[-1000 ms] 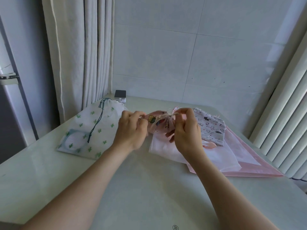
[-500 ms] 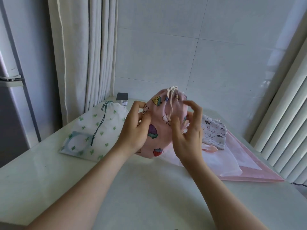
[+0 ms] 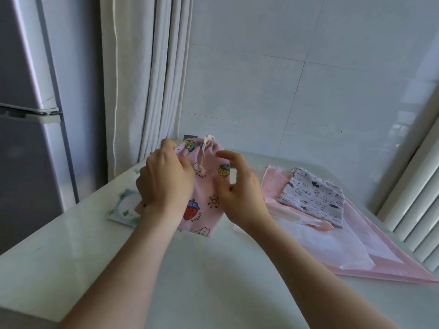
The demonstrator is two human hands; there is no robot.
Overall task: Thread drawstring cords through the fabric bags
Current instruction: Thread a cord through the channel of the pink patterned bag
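Cord [image 3: 203,160] now hangs down the front of the pink fruit-print bag [image 3: 206,205] from a mouth gathered shut, its lower end between the two hands. One second ago both hands pinched at that mouth with the bag low on the fabric pile; half a second ago it was raised upright; now it has travelled leftward and stands above the bench [image 3: 190,269], clear of the pile. Left hand [image 3: 164,184] grips the bag's upper left side, fingers [image 3: 167,144] curled over the cloth near the gathered top. Right hand [image 3: 240,193] has let go of the cord: its fingers [image 3: 228,155] are loosely spread and lightly bent, closed on nothing, just beside the bag's right edge; whether the thumb touches the cloth cannot be told. Cactus-print bag [image 3: 123,207] shows only as a corner below and left of the left fingers, mostly hidden behind hand and pink bag. Cat-print bag [image 3: 313,195] lies well to the right of the right fingers on pale pink fabric sheets [image 3: 356,245]; no cord shows on it. Judgement: threading of this bag looks finished, cinch tested, and it is probably being set aside with the cactus one; cat-print bag likely comes next
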